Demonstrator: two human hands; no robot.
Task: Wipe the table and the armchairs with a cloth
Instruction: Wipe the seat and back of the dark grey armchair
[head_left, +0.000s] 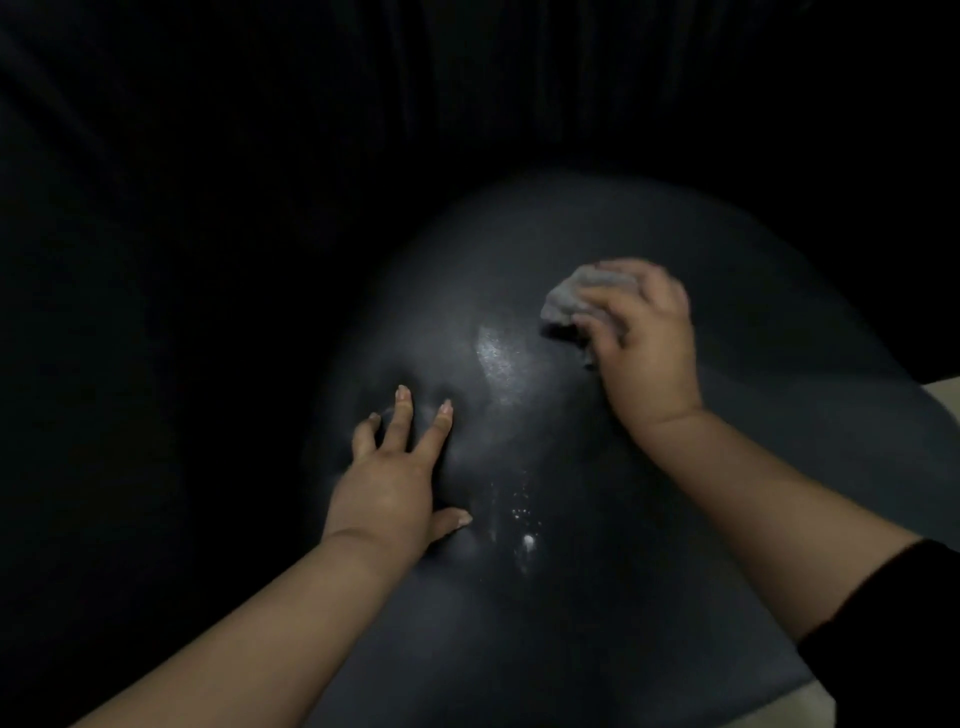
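Grey cloth (576, 299) bunched under gripping right hand (647, 348); left hand (389, 483) flat, fingers spread, on armchair seat (545, 415).

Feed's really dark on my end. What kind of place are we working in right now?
Probably a dim sitting room or lounge, though little shows. The left hand presses into a dark cushioned armchair seat, the right hand holds a grey cloth on it, and a strip of pale floor shows at right.

Bare forearms, longish nails, a black sleeve (893, 639) pushed up the right arm.
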